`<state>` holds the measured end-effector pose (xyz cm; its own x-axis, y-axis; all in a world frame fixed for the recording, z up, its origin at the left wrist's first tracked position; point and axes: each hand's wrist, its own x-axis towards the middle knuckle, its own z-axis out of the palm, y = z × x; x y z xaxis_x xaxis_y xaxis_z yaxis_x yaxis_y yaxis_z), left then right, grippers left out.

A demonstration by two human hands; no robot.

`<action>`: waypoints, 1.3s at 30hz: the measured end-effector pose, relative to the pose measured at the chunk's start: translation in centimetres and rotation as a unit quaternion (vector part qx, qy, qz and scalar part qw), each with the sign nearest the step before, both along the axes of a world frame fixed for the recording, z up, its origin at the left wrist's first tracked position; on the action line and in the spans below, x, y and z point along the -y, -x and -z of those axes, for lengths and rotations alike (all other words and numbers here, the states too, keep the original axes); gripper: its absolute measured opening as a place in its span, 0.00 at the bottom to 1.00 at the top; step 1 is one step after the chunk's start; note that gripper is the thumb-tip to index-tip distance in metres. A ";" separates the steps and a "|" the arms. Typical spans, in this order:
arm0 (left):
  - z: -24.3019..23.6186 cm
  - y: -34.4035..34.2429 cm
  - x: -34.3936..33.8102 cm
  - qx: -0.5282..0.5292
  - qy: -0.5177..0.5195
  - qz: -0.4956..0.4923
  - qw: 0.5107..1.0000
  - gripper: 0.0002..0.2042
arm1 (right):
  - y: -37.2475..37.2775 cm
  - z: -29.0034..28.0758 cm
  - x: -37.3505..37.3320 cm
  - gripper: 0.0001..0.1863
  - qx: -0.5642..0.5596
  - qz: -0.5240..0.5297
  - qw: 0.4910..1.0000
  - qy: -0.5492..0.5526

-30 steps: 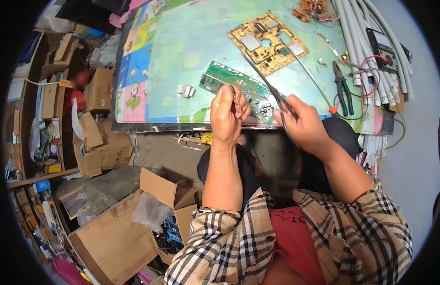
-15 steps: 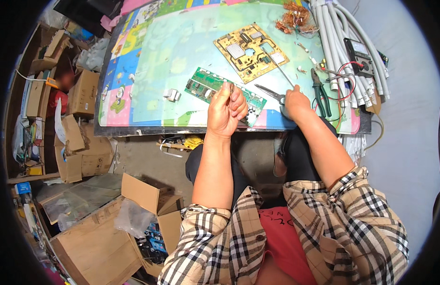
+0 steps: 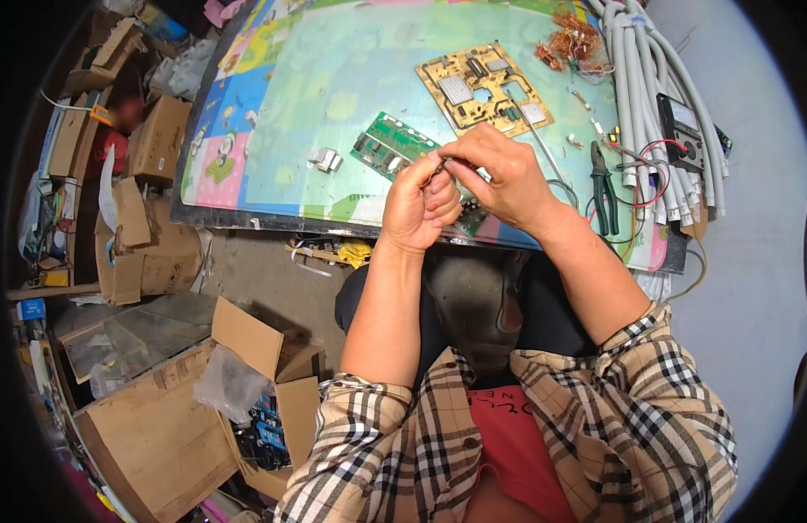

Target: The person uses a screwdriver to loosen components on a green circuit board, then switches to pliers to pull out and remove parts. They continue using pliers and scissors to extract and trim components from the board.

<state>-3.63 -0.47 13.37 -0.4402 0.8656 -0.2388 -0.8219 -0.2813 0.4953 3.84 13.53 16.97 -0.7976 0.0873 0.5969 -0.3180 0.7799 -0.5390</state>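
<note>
Over the table's near edge, my left hand point(image 3: 421, 202) is closed, with thumb and finger pinching a small dark piece too tiny to name. My right hand point(image 3: 501, 174) meets it there, its thumb and fingertips pinched at the same piece. Behind and partly under the hands lies a green circuit board point(image 3: 388, 142) with components on it. Beyond it sits a tan circuit board point(image 3: 473, 87) with metal heat sinks. A thin metal rod point(image 3: 544, 148) lies right of my right hand, and dark-handled pliers point(image 3: 604, 193) rest farther right.
A small silvery part point(image 3: 325, 159) lies left of the green board. At the far right are copper wire scraps point(image 3: 571, 42), white tubes point(image 3: 634, 96) and a multimeter point(image 3: 681, 126) with red leads. Cardboard boxes point(image 3: 246, 336) stand on the floor at left.
My right hand has left the thin rod and come left to my left hand, its fingertips now at the small piece. My left hand has kept its pinch.
</note>
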 end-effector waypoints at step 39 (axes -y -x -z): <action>-2.3 -1.0 -0.2 -0.284 0.112 -0.182 0.935 0.07 | -0.3 -1.2 0.0 0.06 0.237 -0.069 0.768 0.591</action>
<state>-2.61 -0.31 15.65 -0.8060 0.5909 -0.0348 -0.2793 -0.3278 0.9025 4.09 13.51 18.14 -0.9509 0.2407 -0.1946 0.0966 -0.3667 -0.9253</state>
